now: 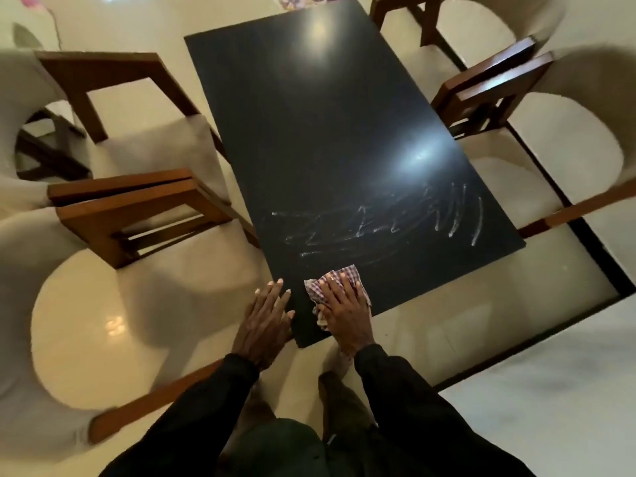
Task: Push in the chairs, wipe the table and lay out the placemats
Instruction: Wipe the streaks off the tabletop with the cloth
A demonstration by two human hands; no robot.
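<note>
The checked cloth (335,287) lies flat on the dark counter (309,132) close to its near short edge, and the right hand (346,306) is spread over it, palm down, fingers straight and fanned, pressing rather than clutching; the cloth's corners show beyond the fingertips and along the thumb side. The left hand (266,320) is an open, empty grip, laid flat just beside the right at the counter's near left corner, fingertips on the dark top and the heel of the hand past the edge. The two hands are near each other but apart, with a strip of bare counter between them. Just beyond the cloth, pale smear marks (378,222) streak across the width of the top, thickest toward the right edge; farther on the surface is glossy and carries two bright light reflections. No placemats lie on it. Four chairs with wooden arms and pale cushions flank the long sides: a near left chair (144,215) and a far left chair (113,98), a near right chair (516,160) and a far right chair (447,22). Their seats stand close against the long edges, the arm ends nearly meeting the top. The near short edge is free of chairs, with pale glossy floor (447,325) below it, where the person's bare feet and dark sleeves show.
</note>
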